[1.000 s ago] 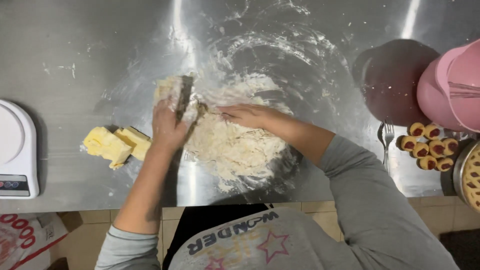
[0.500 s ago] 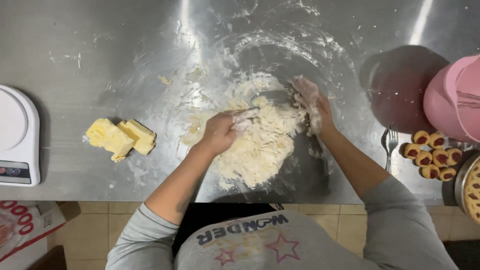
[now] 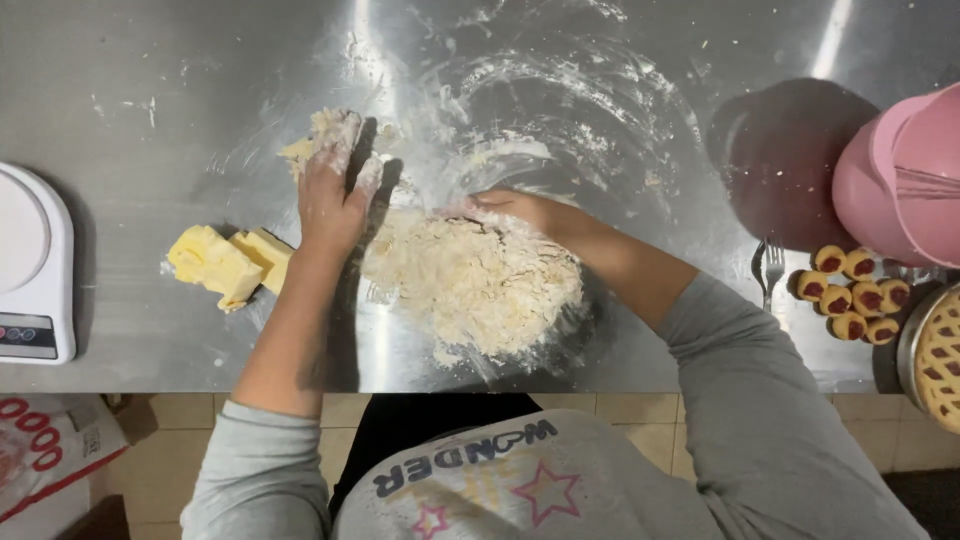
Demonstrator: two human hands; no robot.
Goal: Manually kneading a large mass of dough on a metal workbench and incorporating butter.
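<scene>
Steel counter (image 3: 150,60): floury hands (image 3: 330,195) on dough (image 3: 470,285); red-and-white bag (image 3: 45,450) lower left.

A baking kitchen: floured steel worktop (image 3: 150,70), kitchen scale (image 3: 35,265), butter blocks (image 3: 228,262), jam pastries (image 3: 850,295).

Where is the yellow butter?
The butter sits on the steel counter, just left of the left hand, right of the white scale.

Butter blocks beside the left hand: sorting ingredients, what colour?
Pale yellow butter blocks, head view.
</scene>
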